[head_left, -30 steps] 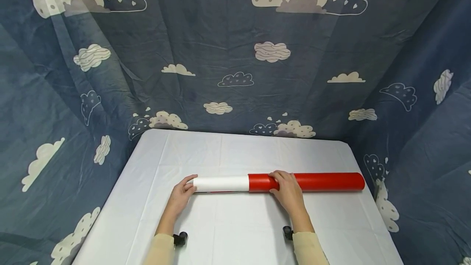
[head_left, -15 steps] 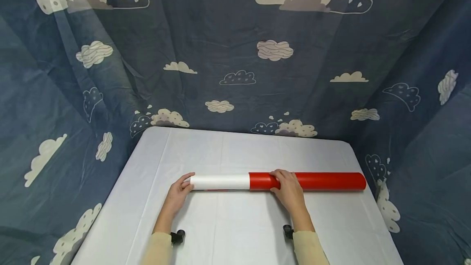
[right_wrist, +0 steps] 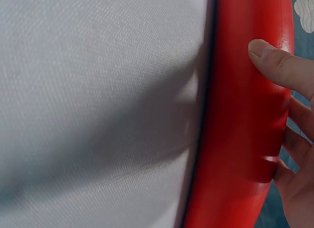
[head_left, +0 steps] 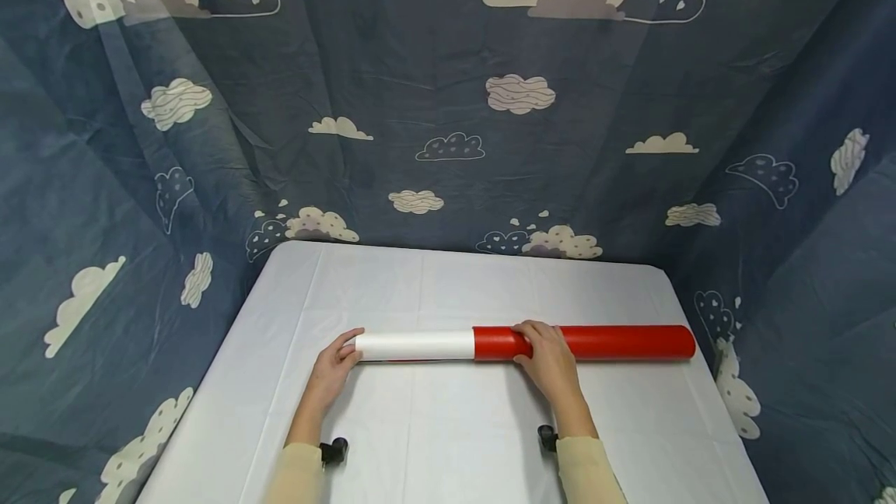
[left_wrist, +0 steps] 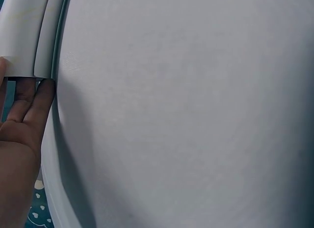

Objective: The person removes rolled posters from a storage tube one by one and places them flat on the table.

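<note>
My right hand (head_left: 549, 360) curls over the glossy red tube (head_left: 584, 343), thumb and fingers clamped round it right of centre. My left hand (head_left: 332, 364) cups the end of the white roll (head_left: 413, 346), fingers loosely bent. Both lie across the middle of the wrinkled white tabletop (head_left: 455, 426).

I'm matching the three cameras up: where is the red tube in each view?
Head: red tube lies across the table, right of centre, under the right hand.
Left wrist: not in it; only the white roll shows.
Right wrist: runs top to bottom at right.
Shared landmark: the white tablecloth.
</note>
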Demonstrator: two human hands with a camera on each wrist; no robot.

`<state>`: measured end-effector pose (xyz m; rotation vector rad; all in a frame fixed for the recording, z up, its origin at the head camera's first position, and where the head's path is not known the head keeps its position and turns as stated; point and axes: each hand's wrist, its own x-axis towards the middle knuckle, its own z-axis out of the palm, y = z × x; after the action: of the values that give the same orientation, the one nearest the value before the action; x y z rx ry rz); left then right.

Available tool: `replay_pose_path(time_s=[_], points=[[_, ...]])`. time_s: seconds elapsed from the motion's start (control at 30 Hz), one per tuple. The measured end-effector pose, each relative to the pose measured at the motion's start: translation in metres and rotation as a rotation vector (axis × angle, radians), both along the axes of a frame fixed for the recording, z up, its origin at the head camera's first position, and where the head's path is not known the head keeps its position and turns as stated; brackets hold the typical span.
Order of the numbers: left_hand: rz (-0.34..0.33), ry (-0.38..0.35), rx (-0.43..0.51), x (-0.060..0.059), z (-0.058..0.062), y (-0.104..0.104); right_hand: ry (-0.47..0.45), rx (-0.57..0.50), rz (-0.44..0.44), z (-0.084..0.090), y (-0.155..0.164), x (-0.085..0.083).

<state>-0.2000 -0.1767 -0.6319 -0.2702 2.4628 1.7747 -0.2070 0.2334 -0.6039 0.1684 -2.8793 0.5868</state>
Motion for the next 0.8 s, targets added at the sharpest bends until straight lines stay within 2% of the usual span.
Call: replay_pose_path(time_s=[0.23,0.8], points=[[0.021,-0.021,0.013,-0.001,-0.001,-0.004,-0.027,0.009,0.007,-0.001,0.001,-0.002],[0.029,-0.008,0.006,0.002,0.000,-0.022,-0.039,0.024,0.018,-0.002,0.003,-0.003]])
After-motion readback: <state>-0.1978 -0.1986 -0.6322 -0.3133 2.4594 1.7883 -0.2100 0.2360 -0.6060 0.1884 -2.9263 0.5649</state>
